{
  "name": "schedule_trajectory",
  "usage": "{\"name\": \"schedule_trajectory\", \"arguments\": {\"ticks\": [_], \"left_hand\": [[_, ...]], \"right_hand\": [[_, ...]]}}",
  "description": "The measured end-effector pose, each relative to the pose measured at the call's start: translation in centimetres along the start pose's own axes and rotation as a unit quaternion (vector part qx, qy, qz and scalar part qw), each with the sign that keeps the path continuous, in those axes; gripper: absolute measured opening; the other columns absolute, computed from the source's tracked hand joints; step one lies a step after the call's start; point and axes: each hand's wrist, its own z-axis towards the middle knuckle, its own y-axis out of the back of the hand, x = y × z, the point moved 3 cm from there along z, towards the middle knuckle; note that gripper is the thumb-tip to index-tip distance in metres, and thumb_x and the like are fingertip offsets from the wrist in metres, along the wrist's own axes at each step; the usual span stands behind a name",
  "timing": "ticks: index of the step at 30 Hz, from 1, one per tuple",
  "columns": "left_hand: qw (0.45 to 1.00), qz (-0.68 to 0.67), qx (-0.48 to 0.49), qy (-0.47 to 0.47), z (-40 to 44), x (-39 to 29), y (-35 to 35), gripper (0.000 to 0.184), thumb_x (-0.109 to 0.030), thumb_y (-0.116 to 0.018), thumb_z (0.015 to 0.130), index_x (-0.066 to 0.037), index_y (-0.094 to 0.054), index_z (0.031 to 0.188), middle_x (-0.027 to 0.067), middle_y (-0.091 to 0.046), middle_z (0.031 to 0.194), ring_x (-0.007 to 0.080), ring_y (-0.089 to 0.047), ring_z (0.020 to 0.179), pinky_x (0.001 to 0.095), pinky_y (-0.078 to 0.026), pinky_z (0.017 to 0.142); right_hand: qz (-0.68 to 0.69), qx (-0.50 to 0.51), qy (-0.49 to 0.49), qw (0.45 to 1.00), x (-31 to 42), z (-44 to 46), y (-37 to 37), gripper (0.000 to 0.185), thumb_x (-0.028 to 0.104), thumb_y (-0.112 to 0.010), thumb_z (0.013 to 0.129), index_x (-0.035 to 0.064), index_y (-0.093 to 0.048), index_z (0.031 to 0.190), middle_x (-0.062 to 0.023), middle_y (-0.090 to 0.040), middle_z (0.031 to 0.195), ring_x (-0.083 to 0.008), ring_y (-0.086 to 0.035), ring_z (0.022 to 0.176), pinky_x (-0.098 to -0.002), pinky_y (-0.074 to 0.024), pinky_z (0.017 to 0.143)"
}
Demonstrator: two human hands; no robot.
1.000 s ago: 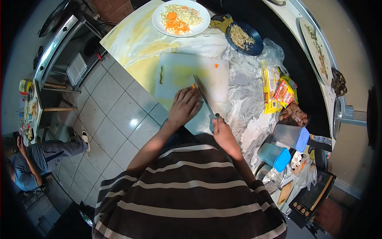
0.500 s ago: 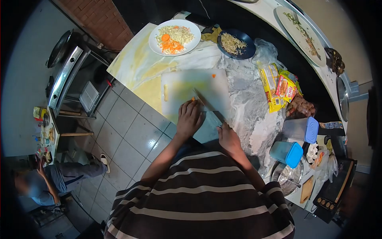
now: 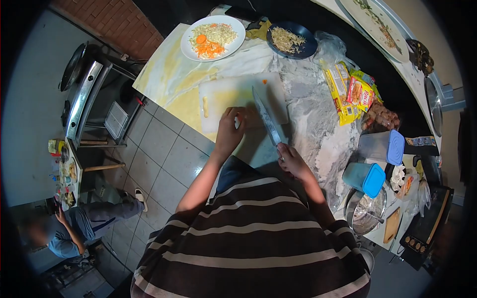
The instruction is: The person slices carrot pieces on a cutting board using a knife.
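Note:
My right hand grips a kitchen knife by its handle. The blade points away from me over the right part of a white cutting board. Over the board's near edge, my left hand is closed with its fingers curled and pinched together. A small pale and orange spot shows at the fingertips, too small to name. A pale yellow strip lies on the board's left side, and a small orange carrot piece near its far right corner.
Beyond the board stand a white plate of shredded vegetables and carrot, and a dark plate of bean sprouts. Yellow food packets, meat and blue-lidded containers are at right. Another person is at far left.
The knife has come up off the cutting spot, its blade swinging to the right and showing its flat side. My left hand has drawn back slightly from the board and turned, fingers curled.

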Motion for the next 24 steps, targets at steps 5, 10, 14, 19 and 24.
{"name": "schedule_trajectory", "arguments": {"ticks": [5, 10, 14, 19, 24], "left_hand": [[0.949, 0.292, -0.046, -0.111, 0.0, 2.4, -1.3, 0.036, -0.010, -0.063, 0.086, -0.002, -0.059, 0.121, 0.0145, -0.053, 0.128, 0.0345, -0.048, 0.120, 0.0469, -0.041, 0.098], [0.935, 0.308, -0.050, -0.168, -1.4, 2.3, -2.7, 0.041, -0.012, -0.061, 0.085, -0.004, -0.057, 0.125, 0.0148, -0.049, 0.134, 0.0347, -0.047, 0.122, 0.0457, -0.041, 0.098], [0.938, 0.317, -0.047, -0.130, -2.0, 1.9, -3.8, 0.037, -0.010, -0.062, 0.082, -0.001, -0.060, 0.118, 0.0153, -0.050, 0.128, 0.0338, -0.048, 0.117, 0.0448, -0.041, 0.097], [0.976, 0.181, -0.076, -0.097, -0.9, 2.0, -3.4, 0.029, -0.011, -0.064, 0.084, -0.001, -0.063, 0.111, 0.0185, -0.055, 0.118, 0.0355, -0.051, 0.109, 0.0445, -0.043, 0.092], [0.995, -0.028, -0.088, -0.042, 1.6, 2.7, -2.6, 0.021, -0.012, -0.071, 0.084, 0.000, -0.060, 0.098, 0.0148, -0.065, 0.084, 0.0295, -0.064, 0.079, 0.0382, -0.051, 0.072]], "right_hand": [[-0.196, -0.105, 0.048, 0.974, -0.8, 0.0, 1.3, 0.039, 0.043, -0.043, 0.103, 0.0061, -0.051, 0.095, 0.0027, -0.039, 0.057, -0.0081, -0.038, 0.043, -0.0262, -0.0300, 0.038], [-0.163, -0.093, -0.022, 0.982, -0.8, -1.7, 0.7, 0.038, 0.048, -0.043, 0.102, 0.0122, -0.047, 0.091, 0.0043, -0.035, 0.057, -0.0081, -0.028, 0.036, -0.0265, -0.0240, 0.032], [-0.082, -0.055, -0.160, 0.982, -2.0, -1.4, 0.6, 0.041, 0.051, -0.043, 0.101, 0.0101, -0.050, 0.097, 0.0047, -0.033, 0.056, -0.0072, -0.028, 0.037, -0.0249, -0.0238, 0.033], [0.091, 0.070, -0.184, 0.976, -1.5, -0.9, -0.1, 0.039, 0.052, -0.045, 0.100, 0.0147, -0.045, 0.089, 0.0066, -0.031, 0.057, -0.0015, -0.023, 0.040, -0.0194, -0.0172, 0.033], [0.087, 0.062, -0.183, 0.977, 0.2, -1.5, -0.7, 0.040, 0.054, -0.048, 0.098, 0.0157, -0.043, 0.089, 0.0070, -0.031, 0.058, -0.0013, -0.022, 0.040, -0.0187, -0.0169, 0.033]]}}
